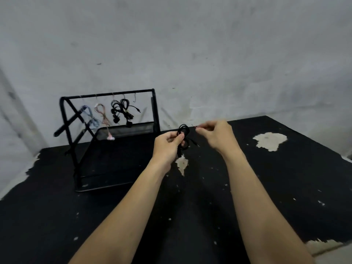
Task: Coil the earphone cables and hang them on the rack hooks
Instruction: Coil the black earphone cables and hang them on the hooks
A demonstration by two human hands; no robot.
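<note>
Black coil: pinched in our left hand, keeping loops gathered | right hand: fingertips closed on something thin, unclear | rack, 10 o'clock: four sets hung.

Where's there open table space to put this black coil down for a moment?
Bare table lies right of the right hand, and near the front edge between the forearms. The left is crowded by the rack, whose hooks hold coiled earphones.
</note>
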